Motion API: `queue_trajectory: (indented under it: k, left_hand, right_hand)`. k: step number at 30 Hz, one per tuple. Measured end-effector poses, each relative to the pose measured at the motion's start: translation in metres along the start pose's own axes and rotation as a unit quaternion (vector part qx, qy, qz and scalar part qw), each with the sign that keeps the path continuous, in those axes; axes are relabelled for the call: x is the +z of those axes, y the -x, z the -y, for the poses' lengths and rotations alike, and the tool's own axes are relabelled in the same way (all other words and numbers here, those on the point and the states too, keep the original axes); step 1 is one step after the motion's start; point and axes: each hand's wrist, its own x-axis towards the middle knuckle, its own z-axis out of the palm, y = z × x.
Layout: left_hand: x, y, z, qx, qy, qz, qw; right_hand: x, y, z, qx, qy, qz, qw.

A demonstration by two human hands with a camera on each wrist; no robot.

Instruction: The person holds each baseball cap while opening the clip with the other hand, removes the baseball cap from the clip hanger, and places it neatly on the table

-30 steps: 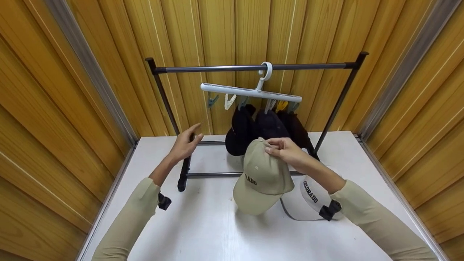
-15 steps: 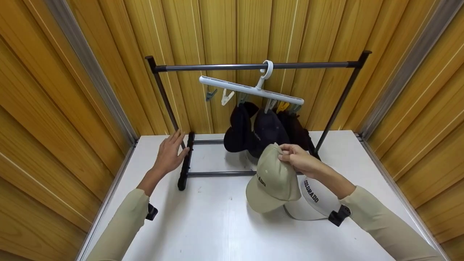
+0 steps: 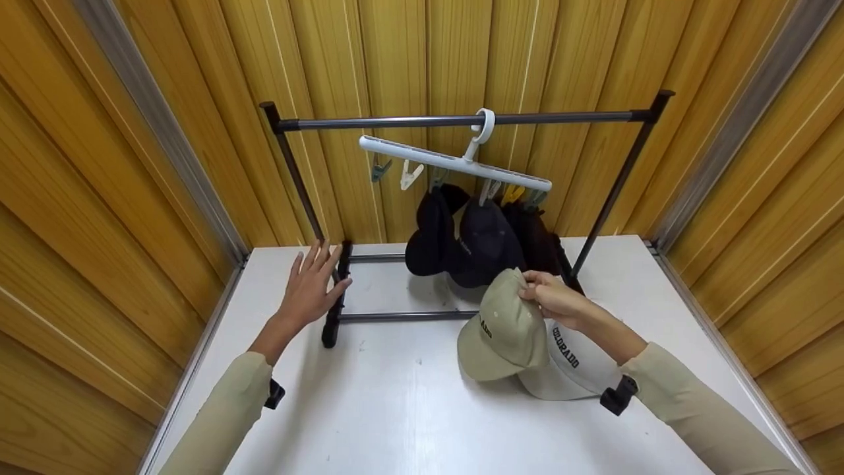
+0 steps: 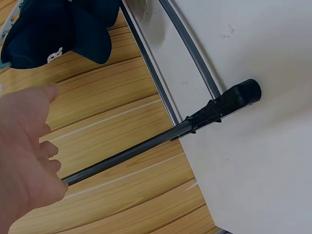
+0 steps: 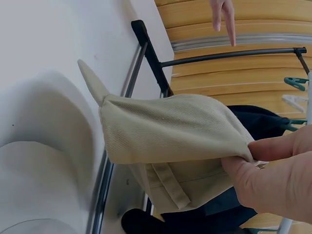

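Between thumb and fingers, my right hand point(image 3: 557, 301) pinches a beige baseball cap point(image 3: 506, 330) by the top of its crown, brim down, in front of the rack. In the right wrist view the beige cap point(image 5: 170, 129) hangs folded from the thumb and fingertip. My left hand point(image 3: 310, 290) holds nothing; its fingers are spread beside the rack's left upright. A white clip hanger point(image 3: 455, 161) hangs tilted on the bar, left end higher. Dark caps point(image 3: 491, 237) hang from its clips towards the right. A white cap point(image 3: 573, 359) lettered COLORADO lies behind the beige one, partly hidden.
The black rack point(image 3: 395, 123) spans the back of the white table point(image 3: 389, 409), with feet and low crossbars on it. A green clip point(image 3: 380, 171) and a white clip point(image 3: 411, 175) at the hanger's left bear nothing. Wood-grain panels point(image 3: 132, 231) enclose the sides and back.
My right hand has moved right and slightly down with the beige cap. The left hand has drawn back left and down, its fingers spreading. The hanger's left end has risen.
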Motion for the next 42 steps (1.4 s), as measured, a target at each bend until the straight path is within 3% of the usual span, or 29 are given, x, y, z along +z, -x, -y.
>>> queue_trajectory:
  k: [8,13,20,27,33,39,42]
  left_hand:
    - [0.005,0.006,0.003,0.003,0.0,0.006,1.0]
    - [0.007,0.015,0.007,-0.002,-0.002,0.008,1.0]
    - [0.007,0.017,0.007,0.002,0.009,0.006,0.9999]
    - [0.012,0.016,0.005,0.008,0.014,0.004,0.9999]
    - [0.015,0.014,0.003,0.015,0.014,0.005,0.9998]
    - [0.017,0.013,0.003,0.016,0.017,0.008,0.9997]
    - [0.017,0.015,0.002,0.016,0.016,0.011,0.9997]
  right_hand:
    - [-0.011,-0.002,-0.025,0.019,-0.009,0.002,0.9998]
    - [-0.015,-0.002,-0.033,0.024,0.042,-0.021,0.9986]
    - [-0.028,0.007,-0.04,0.023,0.157,-0.046,0.9863]
    - [-0.045,0.017,-0.047,0.029,0.196,-0.058,0.9785]
    - [-0.053,0.02,-0.058,0.011,0.236,-0.083,0.9682]
    - [-0.058,0.021,-0.06,0.001,0.249,-0.092,0.964]
    - [-0.06,0.022,-0.057,-0.011,0.287,-0.092,0.9534]
